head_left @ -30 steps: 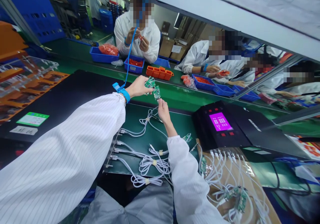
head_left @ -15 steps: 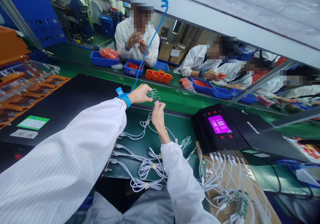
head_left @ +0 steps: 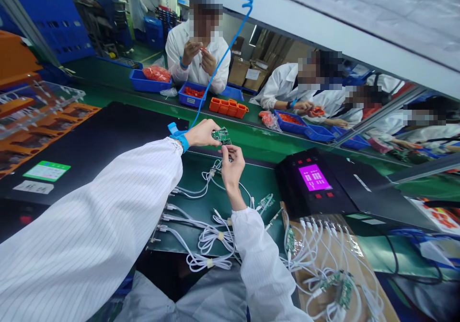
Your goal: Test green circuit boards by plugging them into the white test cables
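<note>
My left hand (head_left: 204, 132), with a blue wrist strap (head_left: 178, 136), grips a small green circuit board (head_left: 220, 134) between thumb and fingers above the bench. Just below, my right hand (head_left: 233, 165) has its thumb and fingertips bent at the board's lower edge; the exact contact there is too small to make out. White cables (head_left: 215, 238), some bundled with ties, lie on the green mat under my hands. Another circuit board (head_left: 266, 201) rests on the mat to the right, beside a cable.
A black tester with a lit purple screen (head_left: 315, 177) stands at the right. Cables and circuit boards (head_left: 345, 291) lie on cardboard before it. A black case (head_left: 89, 140) is at the left. Across the line, co-workers handle orange parts near blue bins (head_left: 190, 100). A coiled blue cord (head_left: 230, 49) hangs ahead.
My right hand has turned slightly and its fingers have spread a little at the board's lower edge. The left hand keeps its hold, nearly still. The view has shifted slightly.
</note>
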`<move>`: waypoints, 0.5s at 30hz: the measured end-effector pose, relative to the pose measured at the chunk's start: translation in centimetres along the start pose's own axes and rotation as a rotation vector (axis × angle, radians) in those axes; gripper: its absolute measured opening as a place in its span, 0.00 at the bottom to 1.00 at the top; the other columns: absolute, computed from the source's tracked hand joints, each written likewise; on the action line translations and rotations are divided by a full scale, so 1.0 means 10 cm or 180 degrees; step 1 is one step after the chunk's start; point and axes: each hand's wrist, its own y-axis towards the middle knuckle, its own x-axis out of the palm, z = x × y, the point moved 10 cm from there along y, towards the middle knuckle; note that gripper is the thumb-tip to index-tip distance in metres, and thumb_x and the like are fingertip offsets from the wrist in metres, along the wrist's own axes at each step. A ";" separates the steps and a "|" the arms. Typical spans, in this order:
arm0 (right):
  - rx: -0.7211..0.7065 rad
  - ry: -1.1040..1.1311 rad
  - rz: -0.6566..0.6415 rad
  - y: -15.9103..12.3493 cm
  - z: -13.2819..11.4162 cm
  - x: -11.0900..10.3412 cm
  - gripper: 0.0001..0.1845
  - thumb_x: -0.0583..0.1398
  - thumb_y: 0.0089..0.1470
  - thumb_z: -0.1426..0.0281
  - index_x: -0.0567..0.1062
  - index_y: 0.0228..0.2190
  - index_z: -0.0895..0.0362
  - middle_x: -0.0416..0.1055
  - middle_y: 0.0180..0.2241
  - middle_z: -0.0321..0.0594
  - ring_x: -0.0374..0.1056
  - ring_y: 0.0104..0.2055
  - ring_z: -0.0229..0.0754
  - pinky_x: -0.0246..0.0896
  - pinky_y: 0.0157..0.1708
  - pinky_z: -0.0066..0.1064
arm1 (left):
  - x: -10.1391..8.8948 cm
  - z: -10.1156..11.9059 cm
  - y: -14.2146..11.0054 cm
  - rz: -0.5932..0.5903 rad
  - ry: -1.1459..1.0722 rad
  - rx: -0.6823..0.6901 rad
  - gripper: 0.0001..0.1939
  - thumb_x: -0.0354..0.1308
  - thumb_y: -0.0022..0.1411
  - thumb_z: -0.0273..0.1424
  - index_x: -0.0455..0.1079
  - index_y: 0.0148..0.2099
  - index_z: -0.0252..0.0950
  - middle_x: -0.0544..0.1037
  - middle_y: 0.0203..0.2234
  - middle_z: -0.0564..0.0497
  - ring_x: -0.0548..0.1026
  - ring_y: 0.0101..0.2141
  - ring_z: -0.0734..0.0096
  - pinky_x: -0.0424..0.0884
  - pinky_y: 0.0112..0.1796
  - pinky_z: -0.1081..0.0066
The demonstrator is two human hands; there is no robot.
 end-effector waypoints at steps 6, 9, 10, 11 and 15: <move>-0.0054 0.0021 -0.0002 0.01 0.06 0.00 0.17 0.60 0.63 0.56 0.77 0.44 0.56 0.79 0.43 0.47 0.77 0.44 0.45 0.73 0.49 0.39 | 0.01 0.04 0.00 0.0013 0.0022 -0.0008 0.10 0.69 0.47 0.29 0.71 0.21 0.36 0.64 0.12 0.58 0.61 0.21 0.74 0.53 0.26 0.68; -0.0050 -0.0002 -0.0024 0.00 0.06 0.01 0.17 0.61 0.63 0.55 0.78 0.43 0.55 0.79 0.43 0.46 0.78 0.43 0.45 0.74 0.49 0.39 | 0.02 0.04 0.00 -0.0017 0.0042 0.0057 0.08 0.68 0.48 0.30 0.73 0.22 0.35 0.65 0.13 0.58 0.62 0.22 0.73 0.54 0.26 0.69; -0.0041 0.0019 -0.0012 0.00 0.06 0.01 0.17 0.61 0.63 0.55 0.78 0.43 0.55 0.79 0.42 0.46 0.78 0.42 0.45 0.74 0.48 0.39 | 0.03 0.03 0.00 -0.0033 0.0046 0.0067 0.07 0.67 0.48 0.30 0.74 0.23 0.35 0.66 0.14 0.57 0.63 0.23 0.73 0.54 0.26 0.69; -0.0031 0.0042 -0.0003 0.00 0.06 0.01 0.17 0.61 0.63 0.54 0.78 0.43 0.55 0.79 0.41 0.45 0.78 0.42 0.45 0.75 0.48 0.40 | 0.03 0.02 0.00 -0.0047 0.0055 0.0078 0.06 0.67 0.48 0.29 0.74 0.23 0.35 0.66 0.14 0.57 0.63 0.23 0.72 0.54 0.27 0.69; -0.0010 0.0047 -0.0014 0.01 0.08 0.02 0.20 0.61 0.63 0.53 0.79 0.43 0.56 0.79 0.41 0.47 0.78 0.39 0.45 0.76 0.46 0.40 | 0.04 0.03 0.01 0.0010 0.0274 0.0152 0.11 0.68 0.47 0.28 0.68 0.20 0.36 0.60 0.14 0.58 0.60 0.23 0.72 0.53 0.28 0.68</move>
